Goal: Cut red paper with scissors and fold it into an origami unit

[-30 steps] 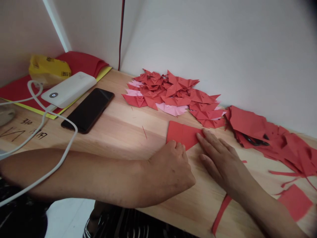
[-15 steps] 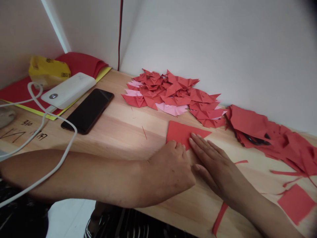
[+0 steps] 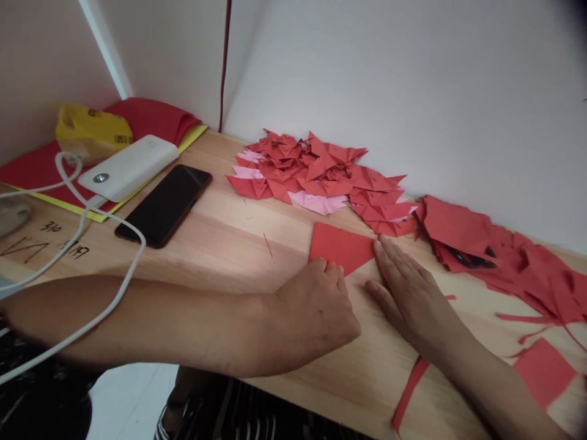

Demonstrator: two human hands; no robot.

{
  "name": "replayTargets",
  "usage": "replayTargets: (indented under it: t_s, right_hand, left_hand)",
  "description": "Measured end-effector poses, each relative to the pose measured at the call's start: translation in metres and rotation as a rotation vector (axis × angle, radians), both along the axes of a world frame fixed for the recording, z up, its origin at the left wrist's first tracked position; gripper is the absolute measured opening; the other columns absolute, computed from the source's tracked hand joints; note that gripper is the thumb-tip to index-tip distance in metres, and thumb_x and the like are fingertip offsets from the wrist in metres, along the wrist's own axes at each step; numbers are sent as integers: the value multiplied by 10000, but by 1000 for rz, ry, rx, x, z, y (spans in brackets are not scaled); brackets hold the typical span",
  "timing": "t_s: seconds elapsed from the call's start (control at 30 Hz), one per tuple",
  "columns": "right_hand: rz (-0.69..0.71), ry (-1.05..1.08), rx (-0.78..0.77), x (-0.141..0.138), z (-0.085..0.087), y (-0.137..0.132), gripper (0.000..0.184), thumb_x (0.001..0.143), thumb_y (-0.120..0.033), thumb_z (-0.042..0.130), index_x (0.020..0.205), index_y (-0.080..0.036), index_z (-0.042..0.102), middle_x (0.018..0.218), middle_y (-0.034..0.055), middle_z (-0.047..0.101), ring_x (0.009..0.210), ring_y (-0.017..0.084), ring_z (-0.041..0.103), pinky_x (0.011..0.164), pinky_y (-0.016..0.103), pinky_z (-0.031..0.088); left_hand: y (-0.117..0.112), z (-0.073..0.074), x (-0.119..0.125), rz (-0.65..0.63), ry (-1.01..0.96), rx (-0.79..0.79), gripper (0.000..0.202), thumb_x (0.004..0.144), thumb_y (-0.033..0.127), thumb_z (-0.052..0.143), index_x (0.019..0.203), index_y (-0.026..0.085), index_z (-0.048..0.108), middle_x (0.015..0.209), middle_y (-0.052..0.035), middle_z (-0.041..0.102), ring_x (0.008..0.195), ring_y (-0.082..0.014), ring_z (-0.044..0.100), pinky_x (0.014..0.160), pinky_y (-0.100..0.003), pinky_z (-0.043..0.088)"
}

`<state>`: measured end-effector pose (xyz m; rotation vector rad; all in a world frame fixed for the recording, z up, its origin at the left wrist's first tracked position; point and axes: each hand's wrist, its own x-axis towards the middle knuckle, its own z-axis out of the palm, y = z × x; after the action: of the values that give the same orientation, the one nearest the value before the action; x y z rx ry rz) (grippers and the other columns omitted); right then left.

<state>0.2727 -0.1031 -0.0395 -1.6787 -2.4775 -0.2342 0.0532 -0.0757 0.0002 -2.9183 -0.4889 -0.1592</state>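
A folded sheet of red paper (image 3: pixel 342 243) lies flat on the wooden table, its folded edge towards me. My left hand (image 3: pixel 321 311) is closed, knuckles up, with its fingers pressing on the paper's near left corner; the fingertips are hidden. Over the paper's right-hand point rests my right hand (image 3: pixel 406 290), flat with fingers stretched out and the thumb apart on the wood. Behind the sheet is a pile of folded red and pink paper pieces (image 3: pixel 316 168) against the wall.
At right lie stacked red paper (image 3: pixel 458 226), scissors (image 3: pixel 470 260) partly under it, a red strip (image 3: pixel 409 391) and a red square (image 3: pixel 545 371). A phone (image 3: pixel 165 205), a white power bank (image 3: pixel 131 166) and a yellow packet (image 3: pixel 92 131) stand left. A white cable (image 3: pixel 123 284) crosses my left forearm.
My right hand has slid rightwards along the folded edge to the paper's right point. My left hand has stayed at the near left corner.
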Motion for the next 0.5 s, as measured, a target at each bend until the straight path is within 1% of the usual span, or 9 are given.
replayTargets:
  t_s: [0.1,0.3,0.4,0.5]
  right_hand:
    - [-4,1,8,1,0,1,630,979,-406,334,1497,-75,199,1478,254,367,1375,318,349,1057,509,383]
    - [-5,13,-5,2,1,2,605,980,-398,330,1474,-57,257,1478,249,371,1379,313,343,1071,496,372]
    - [0,2,5,2,1,2,607,982,-403,329,1477,-61,251,1480,248,368,1380,313,341,1066,497,380]
    - [6,2,9,3,1,2,608,983,-401,324,1484,-68,236,1475,250,375,1375,316,349,1056,504,390]
  left_hand:
    - [0,0,0,-5,4,-1,80,760,107,635,778,103,713,801,-136,679,715,-221,595,604,-342,424]
    - [0,-1,0,-12,-2,6,93,764,115,638,807,99,719,850,-159,689,747,-232,601,621,-351,432]
    - [0,0,0,-8,28,-8,93,764,108,635,805,100,718,821,-146,688,737,-228,599,615,-349,435]
    - [0,1,0,-5,34,-16,104,775,119,632,825,102,721,877,-165,697,775,-234,609,633,-354,447]
